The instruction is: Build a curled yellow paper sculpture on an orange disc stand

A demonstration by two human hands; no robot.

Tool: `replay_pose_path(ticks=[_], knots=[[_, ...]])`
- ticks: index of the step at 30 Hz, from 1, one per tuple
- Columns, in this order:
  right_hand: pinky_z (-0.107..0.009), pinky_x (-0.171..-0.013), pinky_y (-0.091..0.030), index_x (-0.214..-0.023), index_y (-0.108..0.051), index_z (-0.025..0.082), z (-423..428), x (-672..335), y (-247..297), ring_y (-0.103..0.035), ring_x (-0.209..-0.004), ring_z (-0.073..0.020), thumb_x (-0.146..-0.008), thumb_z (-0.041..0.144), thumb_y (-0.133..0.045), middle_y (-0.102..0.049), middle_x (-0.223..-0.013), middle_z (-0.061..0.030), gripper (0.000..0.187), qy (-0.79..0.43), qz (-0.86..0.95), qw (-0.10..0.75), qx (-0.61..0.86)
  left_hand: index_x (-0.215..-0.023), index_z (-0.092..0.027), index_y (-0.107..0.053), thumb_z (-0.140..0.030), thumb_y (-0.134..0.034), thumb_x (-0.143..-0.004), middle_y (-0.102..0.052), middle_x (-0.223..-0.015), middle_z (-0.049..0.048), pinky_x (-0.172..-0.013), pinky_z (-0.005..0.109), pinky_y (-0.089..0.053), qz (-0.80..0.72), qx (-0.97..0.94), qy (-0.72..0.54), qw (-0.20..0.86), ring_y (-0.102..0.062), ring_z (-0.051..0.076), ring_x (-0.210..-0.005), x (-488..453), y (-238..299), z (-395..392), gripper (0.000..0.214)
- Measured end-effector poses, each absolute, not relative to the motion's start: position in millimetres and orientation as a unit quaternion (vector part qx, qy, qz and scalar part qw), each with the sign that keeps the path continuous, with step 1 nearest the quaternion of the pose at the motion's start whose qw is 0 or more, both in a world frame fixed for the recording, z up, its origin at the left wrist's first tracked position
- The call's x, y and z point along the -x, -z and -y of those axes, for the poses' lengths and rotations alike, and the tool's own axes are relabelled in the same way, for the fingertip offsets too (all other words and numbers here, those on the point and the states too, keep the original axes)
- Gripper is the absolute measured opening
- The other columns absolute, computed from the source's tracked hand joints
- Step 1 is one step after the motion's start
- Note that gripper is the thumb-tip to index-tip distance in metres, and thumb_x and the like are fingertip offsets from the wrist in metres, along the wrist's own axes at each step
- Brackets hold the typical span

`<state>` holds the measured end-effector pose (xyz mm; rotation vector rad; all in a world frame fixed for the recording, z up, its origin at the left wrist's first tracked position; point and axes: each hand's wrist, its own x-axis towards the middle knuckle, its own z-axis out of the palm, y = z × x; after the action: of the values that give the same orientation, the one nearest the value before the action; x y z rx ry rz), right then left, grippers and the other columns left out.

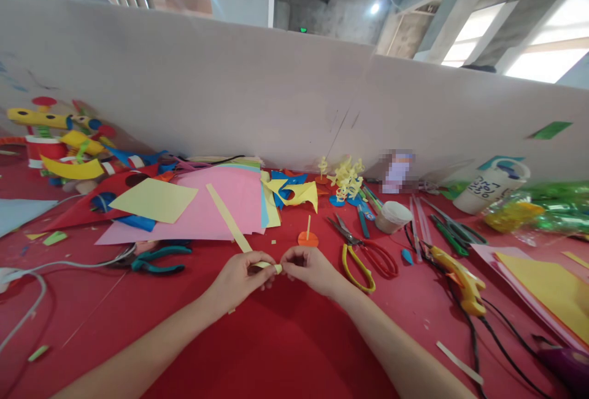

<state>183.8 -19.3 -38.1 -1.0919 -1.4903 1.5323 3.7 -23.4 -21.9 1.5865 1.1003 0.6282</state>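
Observation:
My left hand and my right hand meet over the red table, both pinched on the near end of a long pale yellow paper strip. The strip's near end is curled between my fingertips. Its far part runs up and left across a pink paper sheet. Just beyond my right hand stands a small orange paper disc with a yellow stick.
Scissors with red and yellow handles lie right of my hands, teal pliers to the left. A yellow glue gun with black cable, a tape roll, stacked coloured paper and paper models crowd the table before a white partition.

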Motion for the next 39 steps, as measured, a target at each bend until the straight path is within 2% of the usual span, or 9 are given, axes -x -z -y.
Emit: replay_pose_path(ticks=[6, 9, 14, 21, 27, 34, 39], knots=[[-0.022, -0.053, -0.042, -0.067, -0.059, 0.015, 19.8, -186.1, 33.7, -0.05, -0.051, -0.0081, -0.069, 0.027, -0.06, -0.058, -0.058, 0.0018, 0.012, -0.608, 0.579, 0.34, 0.424, -0.077, -0.014, -0.066, -0.035, -0.057, -0.072, -0.064, -0.063, 0.0013, -0.06, 0.025, -0.047, -0.448, -0.637, -0.245, 0.578, -0.057, 0.012, -0.057, -2.9, 15.8, 18.4, 0.023], [-0.023, -0.055, -0.044, -0.067, -0.06, 0.015, 21.0, -185.6, 29.8, -0.052, -0.052, -0.0087, -0.072, 0.034, -0.059, -0.059, -0.061, 0.0002, 0.02, -0.604, 0.585, 0.332, 0.428, -0.075, -0.014, -0.066, -0.033, -0.058, -0.071, -0.064, -0.063, 0.0014, -0.06, 0.025, -0.047, -0.456, -0.63, -0.251, 0.576, -0.057, 0.012, -0.058, -2.9, 13.4, 18.0, 0.021], [-0.024, -0.056, -0.044, -0.068, -0.062, 0.015, 21.6, -185.7, 28.4, -0.052, -0.052, -0.0091, -0.07, 0.041, -0.063, -0.06, -0.061, -0.0004, 0.026, -0.603, 0.591, 0.324, 0.426, -0.076, -0.015, -0.067, -0.031, -0.057, -0.071, -0.065, -0.065, 0.0015, -0.061, 0.025, -0.046, -0.471, -0.645, -0.255, 0.546, -0.059, 0.013, -0.06, -3.3, 12.7, 19.4, 0.02], [-0.023, -0.055, -0.043, -0.069, -0.061, 0.014, 21.2, -185.5, 31.9, -0.051, -0.051, -0.0084, -0.067, 0.028, -0.063, -0.06, -0.06, 0.0008, 0.013, -0.606, 0.585, 0.324, 0.43, -0.08, -0.015, -0.069, -0.033, -0.057, -0.072, -0.067, -0.067, 0.0029, -0.061, 0.024, -0.047, -0.487, -0.665, -0.243, 0.512, -0.06, 0.015, -0.061, -4.0, 11.4, 21.1, 0.023], [-0.023, -0.055, -0.043, -0.069, -0.061, 0.015, 21.5, -185.5, 32.0, -0.053, -0.053, -0.0094, -0.071, 0.031, -0.06, -0.06, -0.06, 0.0001, 0.016, -0.585, 0.596, 0.325, 0.443, -0.079, -0.015, -0.07, -0.033, -0.058, -0.071, -0.067, -0.066, 0.0031, -0.063, 0.024, -0.048, -0.482, -0.661, -0.24, 0.523, -0.061, 0.015, -0.062, -3.4, 10.1, 20.1, 0.023], [-0.023, -0.055, -0.043, -0.067, -0.058, 0.016, 20.6, -185.3, 36.0, -0.052, -0.053, -0.0093, -0.07, 0.025, -0.059, -0.058, -0.06, 0.0013, 0.01, -0.583, 0.599, 0.332, 0.437, -0.082, -0.015, -0.071, -0.035, -0.057, -0.072, -0.069, -0.069, 0.0044, -0.064, 0.026, -0.048, -0.469, -0.656, -0.232, 0.544, -0.061, 0.016, -0.064, -2.6, 12.8, 19.6, 0.026], [-0.024, -0.056, -0.041, -0.07, -0.057, 0.017, 23.4, -181.7, 35.4, -0.052, -0.058, -0.0112, -0.075, 0.023, -0.054, -0.056, -0.062, 0.0012, 0.008, -0.498, 0.64, 0.353, 0.466, -0.084, -0.015, -0.069, -0.035, -0.059, -0.07, -0.068, -0.071, 0.0035, -0.067, 0.027, -0.048, -0.474, -0.645, -0.244, 0.547, -0.061, 0.016, -0.067, -2.0, 12.4, 17.5, 0.025]])
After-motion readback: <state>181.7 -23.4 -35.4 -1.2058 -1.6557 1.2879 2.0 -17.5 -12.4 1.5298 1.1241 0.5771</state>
